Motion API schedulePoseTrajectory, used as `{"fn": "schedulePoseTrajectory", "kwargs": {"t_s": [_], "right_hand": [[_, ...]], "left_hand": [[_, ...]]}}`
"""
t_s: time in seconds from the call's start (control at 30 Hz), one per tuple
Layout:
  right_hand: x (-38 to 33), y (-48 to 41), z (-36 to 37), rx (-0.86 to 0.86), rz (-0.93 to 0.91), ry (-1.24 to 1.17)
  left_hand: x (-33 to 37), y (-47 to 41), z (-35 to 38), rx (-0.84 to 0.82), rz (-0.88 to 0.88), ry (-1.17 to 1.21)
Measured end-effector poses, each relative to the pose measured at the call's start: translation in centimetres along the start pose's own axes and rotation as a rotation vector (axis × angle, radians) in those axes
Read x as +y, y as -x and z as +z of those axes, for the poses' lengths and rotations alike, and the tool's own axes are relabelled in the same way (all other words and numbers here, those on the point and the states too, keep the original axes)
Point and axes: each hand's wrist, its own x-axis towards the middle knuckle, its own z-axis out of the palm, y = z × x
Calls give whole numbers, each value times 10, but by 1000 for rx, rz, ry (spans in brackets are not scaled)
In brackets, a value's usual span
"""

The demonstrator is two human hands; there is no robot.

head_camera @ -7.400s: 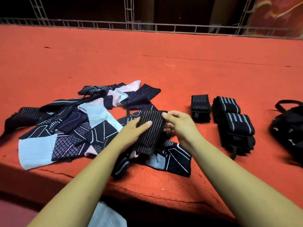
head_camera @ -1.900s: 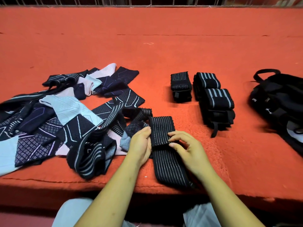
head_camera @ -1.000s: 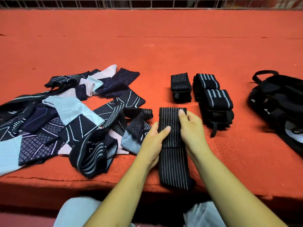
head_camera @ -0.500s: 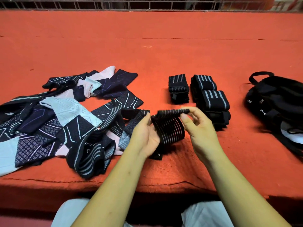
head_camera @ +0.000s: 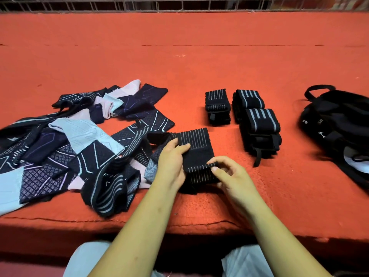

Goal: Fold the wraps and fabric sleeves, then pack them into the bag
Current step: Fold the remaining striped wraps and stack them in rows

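Note:
A black pinstriped wrap (head_camera: 196, 148) lies partly folded on the red carpet near the front edge. My left hand (head_camera: 172, 160) grips its left side, fingers curled over the top layer. My right hand (head_camera: 232, 176) pinches the folded near edge of the same wrap. One folded pinstriped wrap (head_camera: 216, 105) and a stack of folded wide-striped wraps (head_camera: 257, 120) sit behind it. A loose pile of patterned fabric sleeves (head_camera: 79, 144) spreads to the left. The black bag (head_camera: 343, 124) lies at the far right.
The red carpeted platform (head_camera: 179, 62) has a front edge just below my hands. A metal railing (head_camera: 179, 5) runs along the back. My light trousers (head_camera: 87, 258) show below the edge.
The wrap lay long and flat, hanging over the edge; both hands lifted and folded it, and it now rests on the carpet as a shorter bundle, with my right hand at its near fold.

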Motion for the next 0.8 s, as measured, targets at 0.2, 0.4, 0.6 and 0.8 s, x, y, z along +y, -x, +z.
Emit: {"fn": "schedulePoseTrajectory", "kwargs": {"t_s": [0.2, 0.4, 0.6, 0.8], "right_hand": [[-1, 1, 3, -22, 144, -277], [7, -5, 10, 160, 32, -145], [18, -11, -1, 211, -19, -90], [15, -18, 0, 331, 164, -327]], "left_hand": [[-5, 0, 4, -35, 86, -75], [-11, 3, 8, -118, 77, -104], [-25, -6, 10, -86, 53, -261], [-27, -28, 26, -123, 39, -249]]}}
